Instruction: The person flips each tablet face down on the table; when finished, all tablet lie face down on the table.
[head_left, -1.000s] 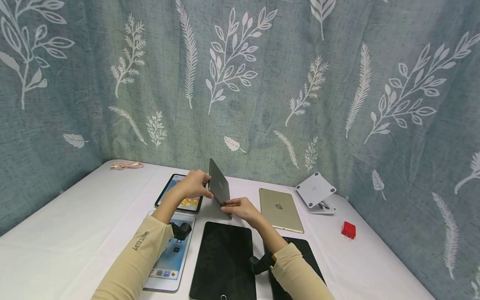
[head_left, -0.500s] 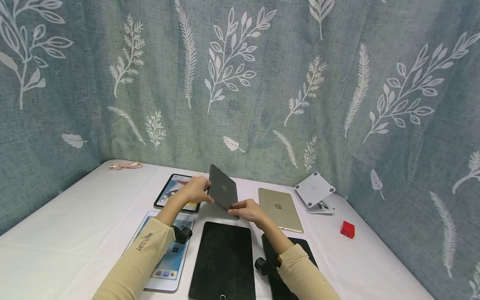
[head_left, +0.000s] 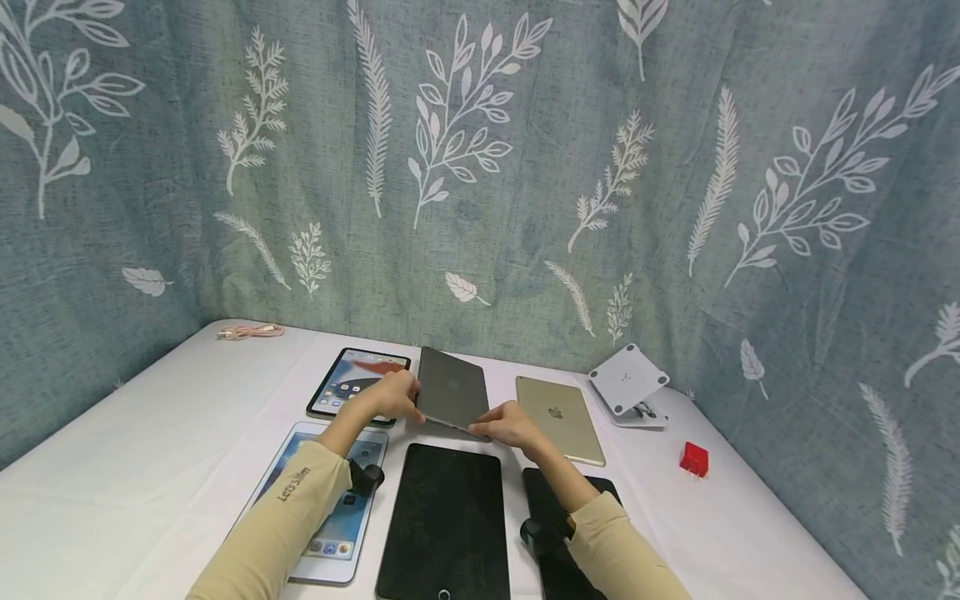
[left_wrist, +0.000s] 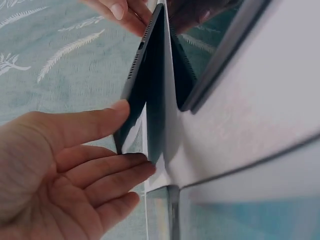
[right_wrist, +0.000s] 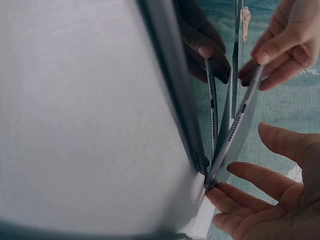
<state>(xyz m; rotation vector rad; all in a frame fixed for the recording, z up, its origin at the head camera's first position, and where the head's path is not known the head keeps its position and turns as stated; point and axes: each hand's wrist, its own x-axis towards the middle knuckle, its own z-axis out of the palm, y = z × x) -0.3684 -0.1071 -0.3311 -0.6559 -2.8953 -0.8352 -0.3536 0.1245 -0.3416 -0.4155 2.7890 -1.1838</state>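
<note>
A dark grey tablet (head_left: 452, 385), its back facing up, leans at a low tilt at the back middle of the table. My left hand (head_left: 392, 397) pinches its left corner, thumb on the back and fingers underneath, as the left wrist view shows. At the near right corner is my right hand (head_left: 513, 425). In the right wrist view, its fingertips touch the tablet's corner from below while the thumb stands apart from it. A black tablet (head_left: 448, 517) lies screen up just in front. To the left, partly behind my left hand, a black-rimmed tablet (head_left: 352, 379) has its screen lit.
A white tablet (head_left: 352, 512) with a lit screen lies under my left forearm. Another black tablet (head_left: 545, 500) is partly covered by my right arm. Behind it are a gold tablet (head_left: 558, 421), a silver stand (head_left: 628, 379) and a red charger (head_left: 694, 459). A pink cable (head_left: 251, 332) lies far left.
The grey tablet has tipped from nearly upright down toward the table, its back turning upward. Both hands have lowered with it, and the right hand has shifted to the right.
</note>
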